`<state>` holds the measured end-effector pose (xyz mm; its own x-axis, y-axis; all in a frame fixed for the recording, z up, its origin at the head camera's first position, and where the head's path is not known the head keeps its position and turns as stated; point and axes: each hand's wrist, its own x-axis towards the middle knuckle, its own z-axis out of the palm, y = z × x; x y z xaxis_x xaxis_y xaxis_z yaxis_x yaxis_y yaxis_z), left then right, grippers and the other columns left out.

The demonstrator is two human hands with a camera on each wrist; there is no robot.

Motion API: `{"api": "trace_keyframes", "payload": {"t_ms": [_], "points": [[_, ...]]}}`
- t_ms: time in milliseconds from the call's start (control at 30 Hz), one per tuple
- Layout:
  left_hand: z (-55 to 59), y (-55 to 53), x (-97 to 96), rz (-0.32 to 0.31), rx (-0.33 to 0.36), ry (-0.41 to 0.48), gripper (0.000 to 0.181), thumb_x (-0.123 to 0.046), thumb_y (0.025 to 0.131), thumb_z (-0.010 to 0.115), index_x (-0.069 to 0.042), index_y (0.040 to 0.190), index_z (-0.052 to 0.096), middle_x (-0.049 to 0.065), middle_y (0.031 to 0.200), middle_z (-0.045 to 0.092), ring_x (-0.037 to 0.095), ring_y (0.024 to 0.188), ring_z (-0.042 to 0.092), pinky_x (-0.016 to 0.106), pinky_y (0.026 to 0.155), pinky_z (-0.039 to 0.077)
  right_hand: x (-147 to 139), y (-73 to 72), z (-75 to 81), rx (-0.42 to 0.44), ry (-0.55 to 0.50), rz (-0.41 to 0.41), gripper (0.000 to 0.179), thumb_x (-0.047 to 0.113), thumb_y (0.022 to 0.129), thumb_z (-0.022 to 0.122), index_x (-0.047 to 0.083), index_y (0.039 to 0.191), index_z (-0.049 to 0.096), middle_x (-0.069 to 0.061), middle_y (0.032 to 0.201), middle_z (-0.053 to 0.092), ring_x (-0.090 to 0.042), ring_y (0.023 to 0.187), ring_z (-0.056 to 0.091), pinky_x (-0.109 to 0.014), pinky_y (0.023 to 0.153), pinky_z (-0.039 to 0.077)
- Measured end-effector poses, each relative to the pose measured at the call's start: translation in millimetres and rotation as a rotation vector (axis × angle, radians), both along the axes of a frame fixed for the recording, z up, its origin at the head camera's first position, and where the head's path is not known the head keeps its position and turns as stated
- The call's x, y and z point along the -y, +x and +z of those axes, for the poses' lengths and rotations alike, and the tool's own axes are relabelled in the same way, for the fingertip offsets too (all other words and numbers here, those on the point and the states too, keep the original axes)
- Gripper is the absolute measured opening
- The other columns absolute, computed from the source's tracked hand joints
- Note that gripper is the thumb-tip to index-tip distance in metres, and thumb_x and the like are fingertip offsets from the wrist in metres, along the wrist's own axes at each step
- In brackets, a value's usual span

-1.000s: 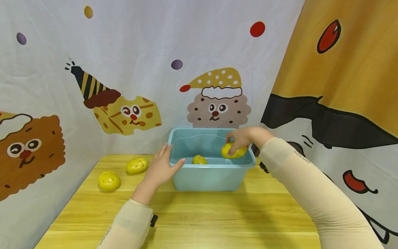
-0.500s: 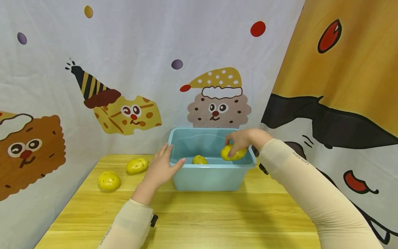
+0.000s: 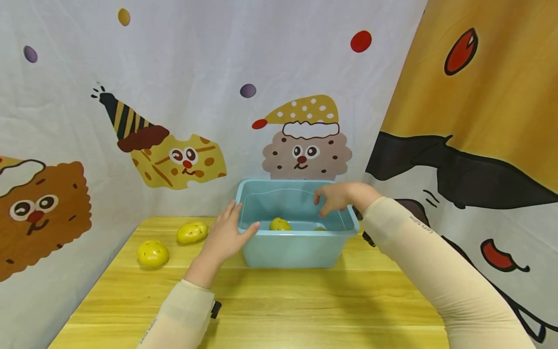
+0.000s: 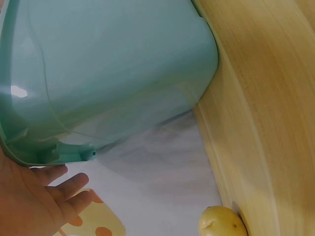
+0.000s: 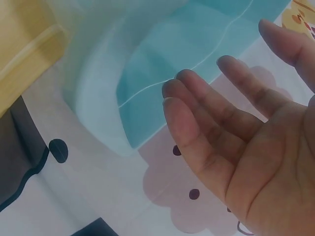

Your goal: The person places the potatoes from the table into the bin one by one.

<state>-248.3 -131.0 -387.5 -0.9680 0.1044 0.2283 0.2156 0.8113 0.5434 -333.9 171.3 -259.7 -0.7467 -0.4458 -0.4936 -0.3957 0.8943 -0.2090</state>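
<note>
A light blue plastic bin (image 3: 289, 249) stands at the back of the table. Inside it lies one yellow potato (image 3: 280, 224) left of the middle, and the top of another potato (image 3: 320, 229) just shows over the front rim at the right. My right hand (image 3: 337, 198) hangs above the bin's right end, its fingers spread and loosely bent, holding nothing; the right wrist view shows the bare palm (image 5: 275, 157). At the left end my left hand (image 3: 224, 236) rests against the rim with straight fingers (image 4: 74, 184).
Two more potatoes lie on the table left of the bin: an oblong potato (image 3: 192, 232) near my left hand and a rounder potato (image 3: 153, 254) farther left. A printed curtain (image 3: 196, 97) hangs right behind the wooden table (image 3: 279, 305).
The right hand lowered a potato slightly, then let it go; it now lies in the bin's right part, mostly hidden by the front wall. The left hand has stayed in place.
</note>
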Motion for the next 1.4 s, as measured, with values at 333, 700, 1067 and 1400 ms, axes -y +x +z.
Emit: {"api": "trace_keyframes", "payload": {"t_ms": [333, 700, 1067, 1400], "points": [[-1.6, -0.5, -0.1, 0.004, -0.001, 0.004, 0.090, -0.063, 0.095, 0.055, -0.003, 0.157, 0.029, 0.019, 0.165, 0.017, 0.048, 0.145, 0.026, 0.067, 0.112, 0.023, -0.2, 1.7, -0.8, -0.001, -0.007, 0.009, 0.045, 0.030, 0.094, 0.070, 0.011, 0.131, 0.054, -0.008, 0.118, 0.056, -0.024, 0.092, 0.059, -0.044, 0.084, 0.055], [-1.4, -0.4, -0.2, 0.007, 0.003, 0.009, 0.089, -0.062, 0.095, 0.055, -0.003, 0.157, 0.029, 0.019, 0.165, 0.017, 0.048, 0.145, 0.026, 0.067, 0.113, 0.023, -1.8, 3.3, -2.0, -0.004, -0.010, 0.030, 0.044, 0.031, 0.095, 0.069, 0.011, 0.132, 0.055, -0.009, 0.124, 0.057, -0.023, 0.102, 0.059, -0.037, 0.079, 0.056], [-0.9, -0.5, 0.0, -0.001, -0.004, 0.008, 0.089, -0.062, 0.095, 0.055, -0.002, 0.156, 0.029, 0.019, 0.165, 0.017, 0.049, 0.144, 0.026, 0.068, 0.112, 0.023, -3.4, 5.9, -2.6, -0.005, -0.020, 0.040, 0.042, 0.031, 0.096, 0.068, 0.011, 0.131, 0.055, -0.009, 0.125, 0.058, -0.023, 0.099, 0.059, -0.038, 0.080, 0.055], [-1.0, -0.5, 0.3, -0.001, 0.007, 0.006, 0.095, -0.071, 0.092, 0.050, -0.003, 0.157, 0.029, 0.018, 0.165, 0.016, 0.048, 0.145, 0.026, 0.067, 0.113, 0.023, -7.2, 12.1, -3.0, -0.044, -0.010, 0.070, 0.040, 0.032, 0.095, 0.067, 0.013, 0.128, 0.056, -0.009, 0.122, 0.060, -0.022, 0.097, 0.060, -0.039, 0.084, 0.052]]}}
